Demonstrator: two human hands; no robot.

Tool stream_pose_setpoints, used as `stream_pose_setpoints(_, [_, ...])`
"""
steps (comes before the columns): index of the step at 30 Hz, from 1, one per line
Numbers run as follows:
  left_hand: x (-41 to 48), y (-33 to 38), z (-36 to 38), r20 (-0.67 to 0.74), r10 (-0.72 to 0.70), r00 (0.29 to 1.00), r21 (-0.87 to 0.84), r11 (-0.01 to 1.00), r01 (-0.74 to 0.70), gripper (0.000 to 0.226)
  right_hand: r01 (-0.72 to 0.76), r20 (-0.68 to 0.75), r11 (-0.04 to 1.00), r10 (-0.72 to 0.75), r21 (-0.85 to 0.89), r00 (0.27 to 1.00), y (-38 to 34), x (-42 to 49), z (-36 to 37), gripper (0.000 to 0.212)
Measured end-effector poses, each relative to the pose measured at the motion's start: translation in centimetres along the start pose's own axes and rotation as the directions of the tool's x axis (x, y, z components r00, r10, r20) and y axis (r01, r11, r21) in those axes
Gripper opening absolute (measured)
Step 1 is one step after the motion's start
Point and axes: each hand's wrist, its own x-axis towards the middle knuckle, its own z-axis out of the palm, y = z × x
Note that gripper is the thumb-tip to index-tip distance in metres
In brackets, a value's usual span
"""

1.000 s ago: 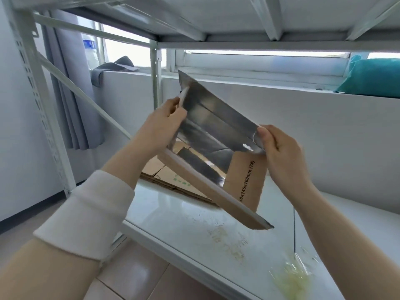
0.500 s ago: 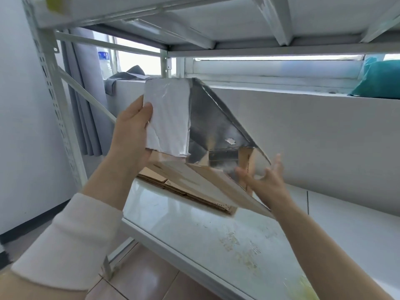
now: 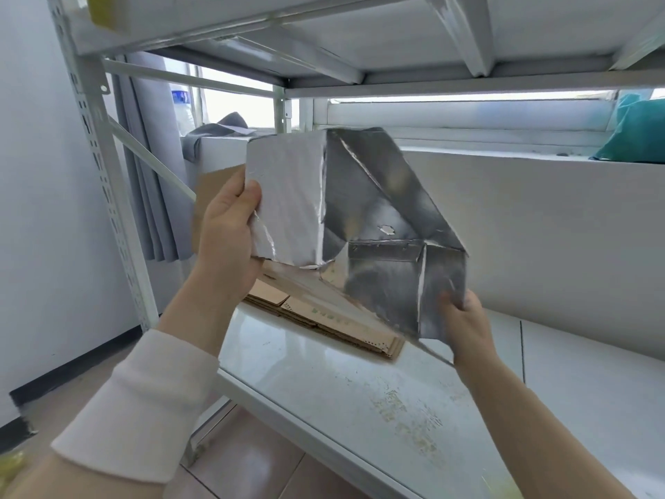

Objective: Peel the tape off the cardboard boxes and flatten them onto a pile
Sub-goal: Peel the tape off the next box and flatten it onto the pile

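I hold a foil-lined cardboard box (image 3: pixel 363 217) in the air above the shelf, its silver inside turned toward me and its flaps spread open. My left hand (image 3: pixel 226 239) grips the left flap, thumb on the foil face. My right hand (image 3: pixel 464 318) pinches the lower right corner of the box. Under the box, a pile of flattened brown cardboard (image 3: pixel 324 315) lies on the white shelf board (image 3: pixel 360 390).
The shelf is a white metal rack with an upright post (image 3: pixel 97 167) at the left and another board overhead. A white wall runs behind, with a window sill carrying a teal cloth (image 3: pixel 637 135) and a grey cloth (image 3: pixel 216 131). Tiled floor lies below.
The box has been turned and opened out so its foil inside faces me. My right hand moved from the top right edge to the lower right corner and now pinches it.
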Motion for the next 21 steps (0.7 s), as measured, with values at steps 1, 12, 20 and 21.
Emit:
stream_pose_setpoints(1, [0.2,-0.1,-0.5,-0.011,0.000,1.000,0.031,1.000,0.000,0.030,-0.017,-0.010,0.997,0.018,0.076,1.000,0.1,0.1,-0.4,0.013])
stream_pose_setpoints(12, [-1.5,-1.3,-3.5,0.252,-0.072,0.965,0.715,0.686,-0.135,0.031,-0.140,0.178,0.608,-0.003,0.782,0.984,-0.1,-0.7,-2.5,0.049])
stream_pose_setpoints(20, [-4.5,-4.1,-4.8,0.666,-0.213,0.715,0.733,0.362,-0.576,0.043,-0.178,0.147,0.312,0.123,0.933,0.982,2.4,-2.1,-0.4,0.040])
stream_pose_setpoints(21, [-5.0,-4.7,-5.3,0.702,-0.209,0.680,0.706,0.331,-0.627,0.047,-0.184,0.150,0.317,0.131,0.930,0.980,2.7,-2.4,-0.4,0.044])
